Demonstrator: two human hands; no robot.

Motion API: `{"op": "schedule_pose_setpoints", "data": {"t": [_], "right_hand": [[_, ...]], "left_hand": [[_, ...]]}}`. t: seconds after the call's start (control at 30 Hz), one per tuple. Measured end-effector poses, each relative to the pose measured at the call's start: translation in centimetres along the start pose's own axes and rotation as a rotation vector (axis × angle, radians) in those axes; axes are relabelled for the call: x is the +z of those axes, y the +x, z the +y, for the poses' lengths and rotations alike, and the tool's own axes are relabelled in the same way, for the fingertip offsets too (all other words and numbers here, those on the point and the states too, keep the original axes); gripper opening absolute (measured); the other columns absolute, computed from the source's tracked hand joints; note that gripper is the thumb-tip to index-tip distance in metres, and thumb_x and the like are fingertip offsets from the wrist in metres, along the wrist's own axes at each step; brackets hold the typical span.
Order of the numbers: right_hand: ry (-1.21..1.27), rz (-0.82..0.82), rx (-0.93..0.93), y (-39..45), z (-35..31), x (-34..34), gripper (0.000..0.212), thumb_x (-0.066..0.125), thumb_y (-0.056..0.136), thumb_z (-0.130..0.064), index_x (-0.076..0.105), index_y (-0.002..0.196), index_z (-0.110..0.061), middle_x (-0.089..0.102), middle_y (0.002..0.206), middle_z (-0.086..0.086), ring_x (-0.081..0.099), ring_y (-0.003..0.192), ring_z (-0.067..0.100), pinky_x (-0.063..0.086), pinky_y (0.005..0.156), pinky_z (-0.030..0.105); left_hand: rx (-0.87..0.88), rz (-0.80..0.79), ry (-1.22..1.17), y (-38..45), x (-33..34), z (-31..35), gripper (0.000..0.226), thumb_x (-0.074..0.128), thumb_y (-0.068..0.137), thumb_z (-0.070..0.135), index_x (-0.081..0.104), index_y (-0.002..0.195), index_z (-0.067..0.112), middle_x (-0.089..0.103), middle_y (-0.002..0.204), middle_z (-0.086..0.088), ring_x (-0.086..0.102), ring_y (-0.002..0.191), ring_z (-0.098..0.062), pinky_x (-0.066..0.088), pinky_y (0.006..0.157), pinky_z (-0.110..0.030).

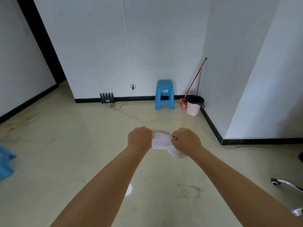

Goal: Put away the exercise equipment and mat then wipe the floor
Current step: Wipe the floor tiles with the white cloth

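1. Both bare forearms reach forward over the glossy pale beige tiled floor (65, 145), which carries dark scuff marks nearer the camera than the hands and to their right.
2. Chrome chair-base legs with a caster (285, 185) show at the right edge, nearer than the hands.
3. Left hand (140, 138): fingers curled inward, gripping the left end of a thin white crumpled wipe cloth (161, 141).
4. Right hand (186, 140): fingers curled, pinching the cloth's right end; a loose corner hangs below this hand.
5. The cloth is stretched between the two hands, held in the air above the floor, not touching it.
6. A blurred blue object (6, 161) sits at the left edge, well left of the cloth; what it is cannot be told.
7. Beyond the cloth, against the white wall: a blue plastic stool (164, 95), upright.
8. Right of the stool, in the corner: a pink bin with a black liner (194, 105), and a red-handled broom (192, 82) leaning on the wall, its head between stool and bin.
9. Left of the stool: a black router with upright antennas (107, 97) on the floor at the black skirting, and a wall socket with a plug (133, 87) between router and stool.
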State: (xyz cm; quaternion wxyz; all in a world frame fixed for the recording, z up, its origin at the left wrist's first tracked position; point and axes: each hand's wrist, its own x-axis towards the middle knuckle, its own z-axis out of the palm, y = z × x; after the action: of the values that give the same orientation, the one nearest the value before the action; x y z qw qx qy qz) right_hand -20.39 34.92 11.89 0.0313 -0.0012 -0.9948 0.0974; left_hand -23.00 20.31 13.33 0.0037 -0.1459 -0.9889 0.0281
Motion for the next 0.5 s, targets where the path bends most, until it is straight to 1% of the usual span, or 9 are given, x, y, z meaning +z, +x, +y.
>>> {"op": "schedule_pose_setpoints", "data": {"t": [0.1, 0.2, 0.33, 0.5], "right_hand": [[0.007, -0.005, -0.014, 8.1, 2.3, 0.4, 0.03, 0.042, 0.096, -0.021, 0.066, 0.109, -0.008, 0.06, 0.112, 0.012, 0.057, 0.104, 0.026, 0.043, 0.081, 0.03], [-0.002, -0.009, 0.0, 16.7, 4.8, 0.8, 0.03, 0.042, 0.096, -0.023, 0.066, 0.108, -0.009, 0.059, 0.113, 0.011, 0.057, 0.103, 0.025, 0.04, 0.077, 0.027], [0.039, -0.01, 0.058, 28.4, 7.6, 0.1, 0.032, 0.042, 0.097, -0.026, 0.066, 0.112, -0.011, 0.06, 0.114, 0.01, 0.059, 0.103, 0.023, 0.045, 0.086, 0.028], [0.087, -0.007, 0.135, 41.9, 11.3, -1.1, 0.03, 0.044, 0.096, -0.023, 0.067, 0.108, -0.009, 0.064, 0.111, 0.011, 0.059, 0.102, 0.023, 0.046, 0.084, 0.029]], "left_hand": [[-0.021, 0.006, -0.014, 8.4, 0.6, -0.1, 0.025, 0.043, 0.097, 0.011, 0.063, 0.113, 0.009, 0.06, 0.116, -0.007, 0.059, 0.109, -0.025, 0.047, 0.085, -0.029], [0.005, 0.031, -0.02, 17.4, 1.2, -0.2, 0.026, 0.042, 0.097, 0.01, 0.063, 0.113, 0.008, 0.061, 0.115, -0.007, 0.059, 0.108, -0.025, 0.047, 0.085, -0.029], [0.063, 0.058, -0.023, 30.1, 0.6, -0.9, 0.026, 0.041, 0.099, 0.013, 0.062, 0.114, 0.009, 0.06, 0.115, -0.007, 0.06, 0.107, -0.024, 0.048, 0.086, -0.029], [0.089, 0.063, -0.053, 44.4, -0.6, -0.9, 0.025, 0.042, 0.099, 0.014, 0.062, 0.114, 0.009, 0.06, 0.113, -0.007, 0.059, 0.105, -0.023, 0.047, 0.083, -0.027]]}}
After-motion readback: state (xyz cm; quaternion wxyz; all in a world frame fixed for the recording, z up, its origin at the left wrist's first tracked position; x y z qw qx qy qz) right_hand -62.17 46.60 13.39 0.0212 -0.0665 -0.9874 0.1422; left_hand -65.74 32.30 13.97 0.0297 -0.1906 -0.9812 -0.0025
